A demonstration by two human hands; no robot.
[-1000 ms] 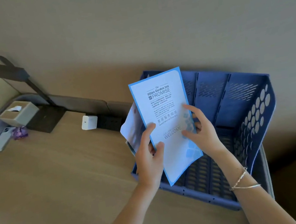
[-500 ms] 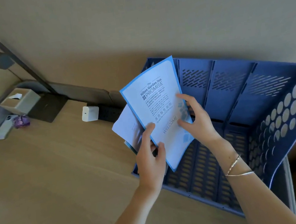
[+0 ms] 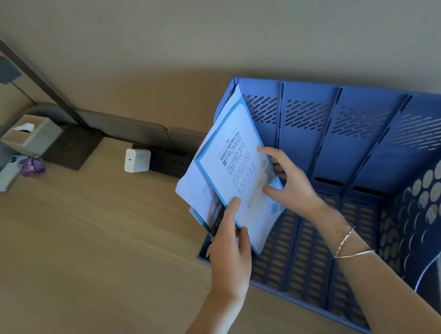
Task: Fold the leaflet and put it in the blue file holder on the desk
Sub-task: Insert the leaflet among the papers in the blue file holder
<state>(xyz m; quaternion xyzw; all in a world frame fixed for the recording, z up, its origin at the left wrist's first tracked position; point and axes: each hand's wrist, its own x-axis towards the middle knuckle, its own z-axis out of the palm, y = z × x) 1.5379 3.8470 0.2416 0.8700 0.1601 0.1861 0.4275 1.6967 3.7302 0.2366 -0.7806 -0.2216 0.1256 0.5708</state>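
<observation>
A folded white leaflet (image 3: 238, 170) with a blue border and the word WELCOME stands tilted in the leftmost slot of the blue file holder (image 3: 359, 146). My left hand (image 3: 230, 247) pinches the leaflet's lower left edge between thumb and fingers. On its right edge rests my right hand (image 3: 287, 182), thumb on the front and fingers behind. Other white papers (image 3: 196, 192) sit just behind the leaflet in the same slot. The leaflet's bottom corner is down among the holder's perforated floor ribs.
The holder lies on a wooden desk (image 3: 84, 258) against a beige wall. A white charger (image 3: 136, 159) in a black power strip sits left of it. Farther left are a tissue box (image 3: 30, 138), a lamp base (image 3: 73, 148), a purple item (image 3: 31, 166) and a phone (image 3: 3, 179).
Both hands have carried the leaflet down and leftward into the holder's leftmost slot, and it now leans more steeply. The view has shifted closer to the holder.
</observation>
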